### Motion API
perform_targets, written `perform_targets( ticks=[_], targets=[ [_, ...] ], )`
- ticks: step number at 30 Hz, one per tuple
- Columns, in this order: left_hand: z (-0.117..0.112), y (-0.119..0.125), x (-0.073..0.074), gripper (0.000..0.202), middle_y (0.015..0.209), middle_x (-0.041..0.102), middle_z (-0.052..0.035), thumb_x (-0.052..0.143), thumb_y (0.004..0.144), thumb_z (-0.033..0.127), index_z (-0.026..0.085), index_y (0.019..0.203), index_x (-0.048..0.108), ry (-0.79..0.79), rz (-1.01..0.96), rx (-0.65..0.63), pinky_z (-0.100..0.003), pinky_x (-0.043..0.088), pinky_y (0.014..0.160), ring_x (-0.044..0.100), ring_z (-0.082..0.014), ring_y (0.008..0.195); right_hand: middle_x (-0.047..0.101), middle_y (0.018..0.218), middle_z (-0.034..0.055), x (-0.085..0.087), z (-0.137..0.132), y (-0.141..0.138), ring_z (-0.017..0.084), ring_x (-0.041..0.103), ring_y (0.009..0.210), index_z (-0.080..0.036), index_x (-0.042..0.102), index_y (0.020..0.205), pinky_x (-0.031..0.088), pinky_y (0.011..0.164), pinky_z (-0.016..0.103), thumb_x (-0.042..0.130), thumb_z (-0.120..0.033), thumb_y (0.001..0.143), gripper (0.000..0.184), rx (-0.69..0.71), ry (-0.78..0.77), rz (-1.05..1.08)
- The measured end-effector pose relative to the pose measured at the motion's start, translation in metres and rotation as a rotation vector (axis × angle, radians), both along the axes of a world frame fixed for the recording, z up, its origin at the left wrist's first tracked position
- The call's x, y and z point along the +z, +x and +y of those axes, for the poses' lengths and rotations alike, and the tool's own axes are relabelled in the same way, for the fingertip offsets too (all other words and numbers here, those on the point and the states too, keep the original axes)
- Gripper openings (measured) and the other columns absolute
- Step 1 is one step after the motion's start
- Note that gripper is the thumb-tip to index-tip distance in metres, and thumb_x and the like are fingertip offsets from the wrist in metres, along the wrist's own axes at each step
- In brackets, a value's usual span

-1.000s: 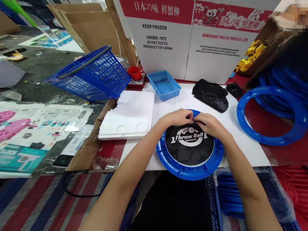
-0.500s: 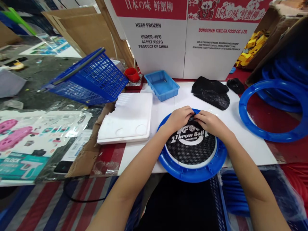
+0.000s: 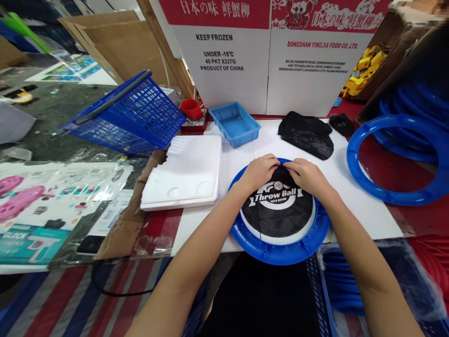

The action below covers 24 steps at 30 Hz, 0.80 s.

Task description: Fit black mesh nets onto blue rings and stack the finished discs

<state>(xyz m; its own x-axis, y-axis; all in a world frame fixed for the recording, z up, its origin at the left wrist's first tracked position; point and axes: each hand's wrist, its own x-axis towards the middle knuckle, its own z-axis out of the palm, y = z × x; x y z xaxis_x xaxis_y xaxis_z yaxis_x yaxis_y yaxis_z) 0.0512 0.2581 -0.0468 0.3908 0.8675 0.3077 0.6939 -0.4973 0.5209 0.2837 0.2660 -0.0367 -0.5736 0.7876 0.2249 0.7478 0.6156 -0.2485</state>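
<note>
"Taking the blue ring (image 3: 280,256) as our clock, with twelve facing away from the person, where does it lie?"

"Flat at the near edge of the table (image 3: 428,220), on a white sheet (image 3: 365,210), its six o'clock side jutting past the edge. Inside sits black mesh (image 3: 278,222) printed 'Throw Ball', with a white rim (image 3: 280,240) showing around its lower part."

"And the hands?"

"Both meet at twelve. The left hand (image 3: 259,173) comes in from eleven and the right hand (image 3: 308,177) from one, fingertips almost touching each other at the mesh's far edge."

"Are the fingers clamped on it?"

"On each hand they are bunched together, tips at that edge. The hands cover the spot, so I can't tell whether they pinch the mesh or only press it."

"What lies around?"

"A foam slab (image 3: 185,175) between nine and ten, a light-blue tray (image 3: 245,139) at eleven, a tall white carton (image 3: 238,93) beyond at twelve. Black cloth (image 3: 307,135) lies at one, with a small dark clump (image 3: 342,124) just beside it."

"Anything further out?"

"A second ring (image 3: 403,198) between two and three, in front of a stack. Toward ten, past the slab, a blue basket (image 3: 140,112) leans tilted, with a red cup (image 3: 191,109) near its upper right side."
</note>
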Motion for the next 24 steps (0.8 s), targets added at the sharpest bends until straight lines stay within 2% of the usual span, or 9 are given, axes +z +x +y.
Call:
perform_targets(
  ticks=[11, 17, 24],
  targets=[
    [-0.002, 0.003, 0.002, 0.029, 0.129, 0.073, -0.0056, 0.052, 0.106, 0.019, 0.022, 0.122, 0.076, -0.019, 0.101, 0.036, -0.038, 0.058, 0.101, 0.071, -0.0251, 0.115, 0.073, 0.103, 0.0111, -0.001, 0.001, -0.002, 0.029, 0.065, 0.103, -0.024, 0.076, 0.135, 0.050, 0.085, 0.037, 0.047, -0.020, 0.108, 0.040, -0.014, -0.012, -0.010],
    [-0.006, 0.009, 0.012, 0.035, 0.132, 0.069, -0.0092, 0.044, 0.110, 0.018, 0.022, 0.132, 0.071, -0.053, 0.312, 0.091, -0.039, 0.058, 0.088, 0.074, -0.0256, 0.106, 0.075, 0.101, 0.0109, -0.002, 0.004, -0.004, 0.028, 0.067, 0.100, -0.022, 0.078, 0.134, 0.051, 0.085, 0.037, 0.047, -0.013, 0.103, 0.044, -0.035, -0.030, 0.022],
    [-0.012, 0.014, 0.021, 0.037, 0.133, 0.063, -0.0124, 0.045, 0.105, 0.010, 0.020, 0.134, 0.067, -0.011, 0.484, 0.106, -0.042, 0.058, 0.082, 0.076, -0.0272, 0.097, 0.080, 0.108, 0.0079, -0.010, 0.017, 0.002, 0.027, 0.072, 0.103, -0.025, 0.079, 0.131, 0.055, 0.095, 0.038, 0.048, -0.014, 0.104, 0.043, 0.035, -0.096, 0.155]
  ],
)
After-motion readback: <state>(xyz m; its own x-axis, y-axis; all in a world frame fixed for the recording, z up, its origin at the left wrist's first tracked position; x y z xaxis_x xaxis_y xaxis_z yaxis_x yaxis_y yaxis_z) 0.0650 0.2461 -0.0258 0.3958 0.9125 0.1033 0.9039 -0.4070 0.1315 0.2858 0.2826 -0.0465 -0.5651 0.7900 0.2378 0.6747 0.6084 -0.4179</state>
